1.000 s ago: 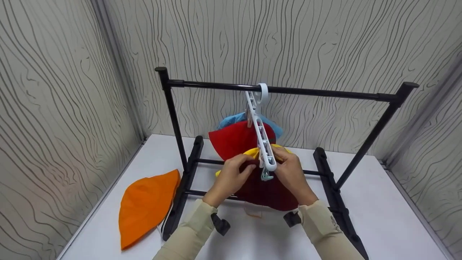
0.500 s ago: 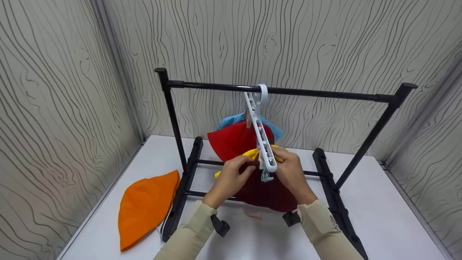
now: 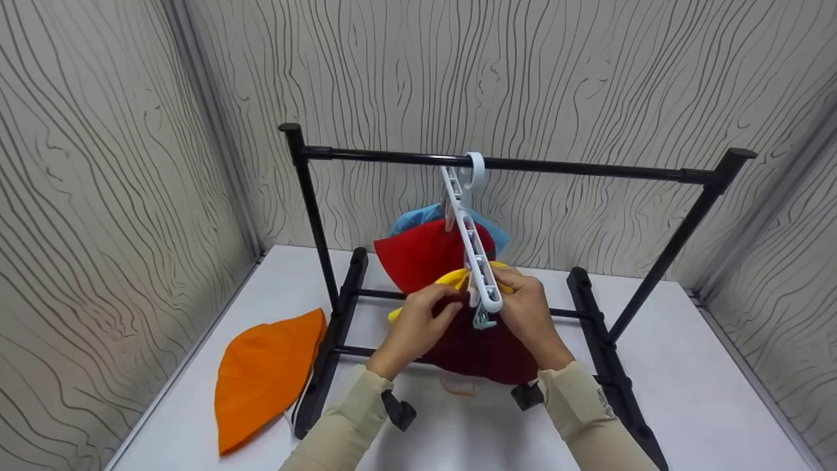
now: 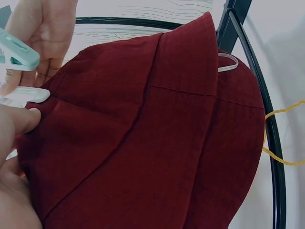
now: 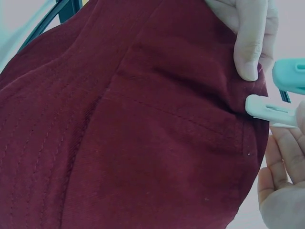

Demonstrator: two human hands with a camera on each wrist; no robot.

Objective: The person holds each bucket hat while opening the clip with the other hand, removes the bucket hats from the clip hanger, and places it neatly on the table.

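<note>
A dark red bucket hat (image 3: pixel 487 356) hangs below the near end of a white clip hanger (image 3: pixel 472 248). My left hand (image 3: pixel 418 320) pinches the top of its crown between thumb and fingers. Beside it, on the other side of the hanger, my right hand (image 3: pixel 526 314) holds a white clothes peg (image 5: pixel 269 109), whose tip lies over the hat's crown edge in the right wrist view. A teal peg (image 4: pixel 21 53) hangs just next to it, apart from the hat. In the head view the hanger and the hands partly hide the peg.
The hanger hooks over a black rack's top bar (image 3: pixel 575 167). Behind the dark red hat hang a yellow hat (image 3: pixel 452 280), a red hat (image 3: pixel 425 252) and a light blue hat (image 3: pixel 413 219). An orange bucket hat (image 3: pixel 268 383) lies on the white table (image 3: pixel 706 392) at left.
Both hands stay at almost the same place by the near end of the hanger. The dark red hat and hanger shift only very slightly.
</note>
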